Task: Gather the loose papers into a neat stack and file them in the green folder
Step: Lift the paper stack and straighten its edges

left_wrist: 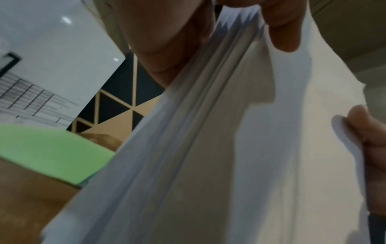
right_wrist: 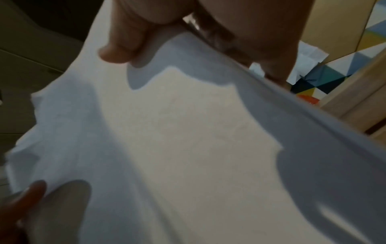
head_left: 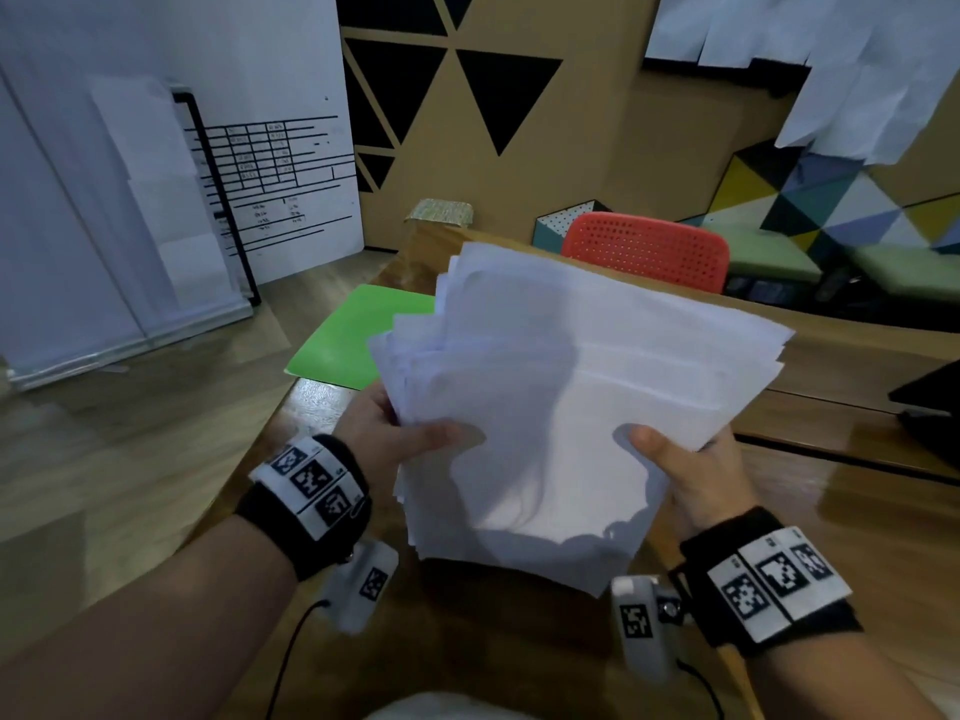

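Note:
A thick bundle of white papers (head_left: 561, 387) is lifted above the wooden table (head_left: 857, 491), its sheets fanned and uneven at the far left corner. My left hand (head_left: 400, 433) grips its left edge, thumb on top. My right hand (head_left: 685, 470) grips the right edge, thumb on top. The left wrist view shows the papers (left_wrist: 229, 148) edge-on, pinched under my thumb (left_wrist: 284, 33). In the right wrist view the papers (right_wrist: 177, 132) fill the frame beneath my thumb (right_wrist: 123, 47). The green folder (head_left: 358, 335) lies flat on the table's far left corner, partly hidden behind the papers; it also shows as the green folder (left_wrist: 48, 151).
A red perforated chair (head_left: 649, 246) stands beyond the table. A dark object (head_left: 930, 407) sits at the table's right edge. A white board with printed lines (head_left: 270, 179) leans at the left over wooden floor (head_left: 104, 449). Cardboard panels with black triangles (head_left: 498, 96) stand behind.

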A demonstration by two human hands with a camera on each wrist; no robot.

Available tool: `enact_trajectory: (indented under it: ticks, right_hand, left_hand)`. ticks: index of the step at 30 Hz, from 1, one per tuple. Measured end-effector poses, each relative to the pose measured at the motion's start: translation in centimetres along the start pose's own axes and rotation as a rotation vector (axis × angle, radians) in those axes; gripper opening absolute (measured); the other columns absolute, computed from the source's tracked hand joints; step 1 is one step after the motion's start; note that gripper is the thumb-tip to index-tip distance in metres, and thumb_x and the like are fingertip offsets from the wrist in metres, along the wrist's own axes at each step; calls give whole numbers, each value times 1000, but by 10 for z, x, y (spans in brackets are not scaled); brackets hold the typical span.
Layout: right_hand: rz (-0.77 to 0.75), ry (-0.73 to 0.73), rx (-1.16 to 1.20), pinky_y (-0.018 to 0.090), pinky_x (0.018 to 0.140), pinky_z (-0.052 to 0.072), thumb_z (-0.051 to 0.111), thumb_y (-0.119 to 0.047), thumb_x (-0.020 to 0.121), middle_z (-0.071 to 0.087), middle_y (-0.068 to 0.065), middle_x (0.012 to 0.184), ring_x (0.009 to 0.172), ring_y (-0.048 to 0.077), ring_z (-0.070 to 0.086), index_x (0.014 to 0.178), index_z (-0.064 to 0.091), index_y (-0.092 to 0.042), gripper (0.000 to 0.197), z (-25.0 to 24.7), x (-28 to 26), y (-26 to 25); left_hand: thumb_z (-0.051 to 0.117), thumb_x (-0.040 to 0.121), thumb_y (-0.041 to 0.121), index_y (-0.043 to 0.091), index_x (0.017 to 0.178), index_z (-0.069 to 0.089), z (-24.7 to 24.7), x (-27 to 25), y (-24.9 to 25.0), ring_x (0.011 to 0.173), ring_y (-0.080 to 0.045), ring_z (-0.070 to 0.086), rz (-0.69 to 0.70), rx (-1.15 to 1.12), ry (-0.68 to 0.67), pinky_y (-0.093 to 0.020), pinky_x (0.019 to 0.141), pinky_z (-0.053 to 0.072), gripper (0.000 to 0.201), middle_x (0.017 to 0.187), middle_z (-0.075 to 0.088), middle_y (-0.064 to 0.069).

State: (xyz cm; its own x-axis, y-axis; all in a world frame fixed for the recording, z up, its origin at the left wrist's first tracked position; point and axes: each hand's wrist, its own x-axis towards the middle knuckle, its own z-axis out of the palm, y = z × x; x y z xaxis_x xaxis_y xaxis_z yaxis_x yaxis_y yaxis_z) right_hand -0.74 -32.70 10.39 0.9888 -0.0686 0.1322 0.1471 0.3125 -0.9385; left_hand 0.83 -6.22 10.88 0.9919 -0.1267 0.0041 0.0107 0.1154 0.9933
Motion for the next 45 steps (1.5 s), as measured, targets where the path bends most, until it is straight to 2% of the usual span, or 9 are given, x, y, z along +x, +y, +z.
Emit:
enact_trajectory:
  ticks: [6, 9, 16, 22, 27, 31, 37, 41, 45]
  right_hand:
    - [53, 77, -54, 33, 65, 57, 92, -43, 14, 73, 0, 68, 66, 21, 70, 82, 67, -6, 81, 17, 0, -12]
    - [14, -17, 114, 44, 75, 57, 93, -30, 31, 75, 9, 87, 83, 32, 71, 92, 69, -8, 69, 22, -5, -14]
    - [61, 141, -91, 36, 78, 54, 82, -18, 61, 77, -3, 85, 90, 23, 72, 91, 70, -18, 32, 38, -13, 28]
    - [-8, 130, -94, 31, 74, 58, 92, -45, 29, 75, 7, 98, 91, 25, 71, 104, 67, -5, 89, 42, -15, 18]
    - [26, 90, -40, 43, 82, 56, 94, -41, 29, 74, 12, 100, 94, 31, 70, 97, 70, -10, 78, 50, -14, 21]
    - [-39, -5, 5, 21, 54, 54, 73, -11, 52, 72, -5, 66, 62, 11, 70, 88, 60, -6, 38, 54, -14, -3]
    - [-25, -91, -18, 30, 68, 58, 82, -12, 50, 76, 4, 93, 86, 23, 72, 105, 63, -10, 58, 60, -4, -4]
    - [-150, 28, -58, 24, 55, 55, 75, -15, 48, 72, -3, 72, 64, 15, 70, 95, 60, -5, 50, 67, -4, -14]
    - [-364, 113, -64, 34, 75, 58, 77, -16, 61, 58, 19, 117, 97, 26, 67, 129, 42, -6, 77, 65, -7, -14]
  left_hand:
    - [80, 63, 23, 18, 60, 64, 30, 1, 30, 48, 4, 60, 96, 218, 320, -14, 51, 50, 17, 43, 62, 17]
    - [82, 47, 25, 22, 64, 73, 21, 0, 30, 71, -20, 67, 206, -99, 322, -38, 71, 57, 20, 63, 73, 10]
    - [81, 64, 28, 22, 73, 59, 6, -6, -2, 70, -13, 59, -77, 326, 365, -22, 61, 48, 25, 80, 62, -1]
    - [90, 49, 25, 21, 70, 71, -23, -9, 11, 82, -20, 69, -35, 150, 240, -31, 72, 60, 29, 83, 74, 2]
    - [81, 47, 45, 19, 90, 69, -30, 2, 11, 88, -19, 66, 16, 320, 214, -27, 76, 55, 51, 90, 69, -2]
    - [88, 34, 27, 15, 79, 72, -37, 10, 22, 83, -23, 70, 78, 42, 145, -35, 70, 60, 50, 79, 76, 1]
    - [91, 29, 43, 15, 78, 73, -34, 19, 24, 82, -27, 69, 88, 71, 37, -51, 79, 56, 58, 84, 75, -7]
    - [86, 55, 15, 18, 70, 68, -28, 13, 31, 63, -5, 69, 145, 38, 173, -29, 61, 59, 24, 63, 73, 10]
    - [84, 43, 25, 6, 100, 68, -29, 4, 43, 95, -40, 67, 234, -66, 138, -53, 83, 55, 62, 101, 71, -20]
